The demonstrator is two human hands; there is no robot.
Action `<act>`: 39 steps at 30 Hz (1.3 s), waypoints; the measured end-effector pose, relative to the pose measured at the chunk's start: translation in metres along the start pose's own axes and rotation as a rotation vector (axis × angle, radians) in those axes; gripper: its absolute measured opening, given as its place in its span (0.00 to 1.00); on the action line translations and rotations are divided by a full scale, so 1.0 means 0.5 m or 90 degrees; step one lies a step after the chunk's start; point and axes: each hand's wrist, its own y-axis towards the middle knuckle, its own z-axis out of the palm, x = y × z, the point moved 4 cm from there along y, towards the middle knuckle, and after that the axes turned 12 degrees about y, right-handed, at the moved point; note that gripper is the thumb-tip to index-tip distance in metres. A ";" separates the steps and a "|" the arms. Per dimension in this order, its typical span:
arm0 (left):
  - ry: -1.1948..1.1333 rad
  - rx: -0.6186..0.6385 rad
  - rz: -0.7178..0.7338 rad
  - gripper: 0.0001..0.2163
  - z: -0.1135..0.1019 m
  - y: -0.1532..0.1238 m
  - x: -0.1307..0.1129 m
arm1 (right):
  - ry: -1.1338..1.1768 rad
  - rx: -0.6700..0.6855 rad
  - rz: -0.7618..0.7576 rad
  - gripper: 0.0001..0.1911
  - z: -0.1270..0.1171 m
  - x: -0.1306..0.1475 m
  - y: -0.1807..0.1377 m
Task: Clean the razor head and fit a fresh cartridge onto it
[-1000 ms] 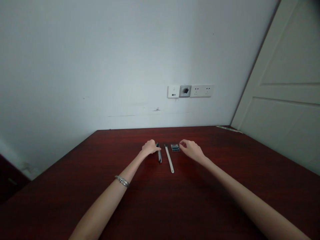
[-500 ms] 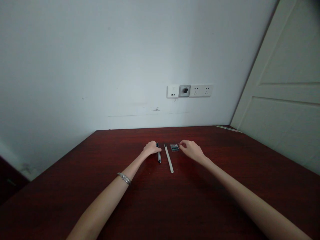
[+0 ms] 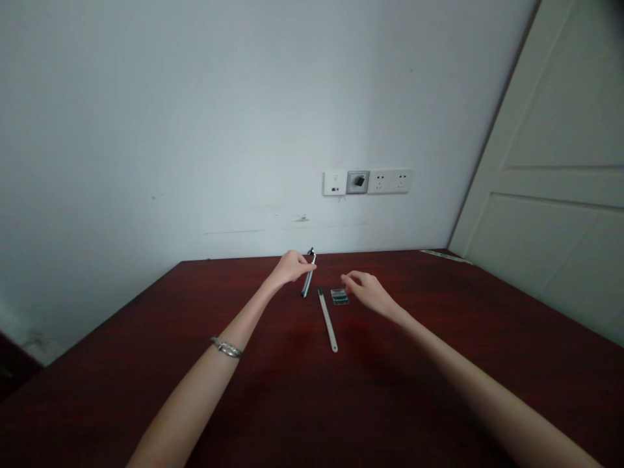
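My left hand (image 3: pixel 292 265) pinches a slim silver-and-black razor (image 3: pixel 307 283) between thumb and fingers. The razor is lifted off the table and tilted, its small dark head at the top and its handle end hanging down. My right hand (image 3: pixel 366 289) hovers just right of a small clear case (image 3: pixel 340 297) with dark strips inside, its fingers curved and apart with nothing seen between them. Between the hands lies a long, pale toothbrush-like stick (image 3: pixel 328 325) with a dark tip at its far end and a hole at its near end.
The dark red wooden table (image 3: pixel 273 390) reaches back to a white wall with a row of sockets (image 3: pixel 368 182). A pale panelled door (image 3: pixel 550 214) stands at the right. A thin printed strip (image 3: pixel 443 256) lies along the table's far right edge.
My left hand has raised the razor from the table, and its head now shows above my fingers. My right hand has shifted slightly left, over the clear case's edge.
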 end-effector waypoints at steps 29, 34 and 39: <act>-0.293 0.066 0.229 0.14 0.019 0.012 -0.073 | 0.830 0.086 0.242 0.25 0.087 0.037 0.029; -0.298 0.055 0.227 0.13 0.023 0.012 -0.069 | 0.864 0.083 0.235 0.24 0.091 0.033 0.027; -0.298 0.059 0.219 0.13 0.030 0.014 -0.063 | 0.866 0.083 0.234 0.23 0.092 0.036 0.025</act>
